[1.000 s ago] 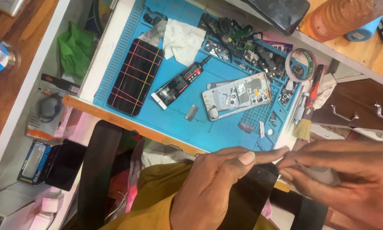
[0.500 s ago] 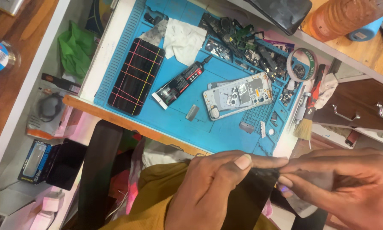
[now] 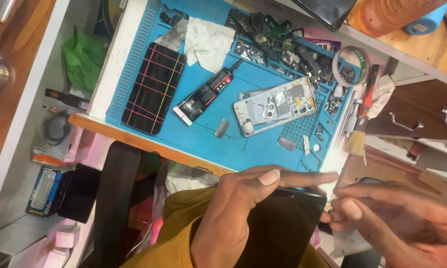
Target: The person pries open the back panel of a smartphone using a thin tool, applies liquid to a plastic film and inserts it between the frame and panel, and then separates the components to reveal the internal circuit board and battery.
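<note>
- Your left hand clamps the black screen panel near you, thumb along its top edge, steadying it over your lap.
- Your right hand pinches at the panel's right corner, fingers nearly closed.
- The opened phone frame lies on the blue mat farther off.

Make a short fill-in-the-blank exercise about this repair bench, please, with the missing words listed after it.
1. The left hand and the right hand hold a dark phone screen panel between them, above a lap in ____ cloth.
2. The opened phone frame lies on a ____ work mat.
3. The black glue tube lies between the opened phone frame and a screen bearing coloured ____.

Missing words: yellow; blue; lines
</note>
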